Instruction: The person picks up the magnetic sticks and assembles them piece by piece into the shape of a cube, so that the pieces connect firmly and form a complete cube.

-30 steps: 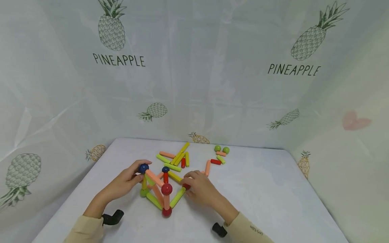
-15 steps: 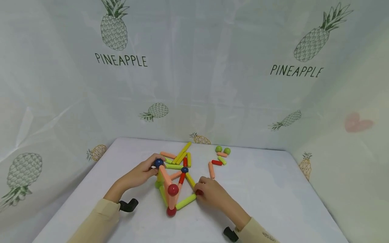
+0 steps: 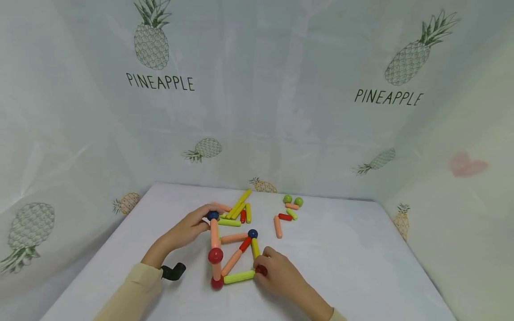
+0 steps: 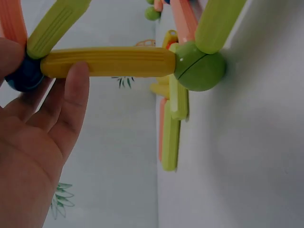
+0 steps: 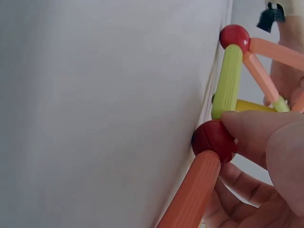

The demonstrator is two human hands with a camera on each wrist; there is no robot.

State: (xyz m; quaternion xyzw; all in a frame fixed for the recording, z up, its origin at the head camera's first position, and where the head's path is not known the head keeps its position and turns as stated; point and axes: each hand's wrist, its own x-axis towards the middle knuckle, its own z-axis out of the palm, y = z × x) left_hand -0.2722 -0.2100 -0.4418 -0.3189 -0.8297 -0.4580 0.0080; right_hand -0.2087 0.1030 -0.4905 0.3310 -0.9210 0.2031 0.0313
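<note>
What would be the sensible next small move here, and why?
Probably let the right hand release the red ball it pinches while the left hand steadies the raised blue ball: the red ball appears to rest on the table with a lime rod attached, and a loose salmon rod lies beyond that hand.

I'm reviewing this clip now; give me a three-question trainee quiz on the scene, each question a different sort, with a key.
1. What colour is the ball pinched by the right hand: a) green, b) red, c) blue?

2. True or false: two green balls lie nearer the far edge of the table than the right hand does.

3. Fill in: in the left wrist view, the foreground yellow stick runs from the blue ball held by the left hand to a ____.

Key: 1 b; 2 true; 3 green ball.
</note>
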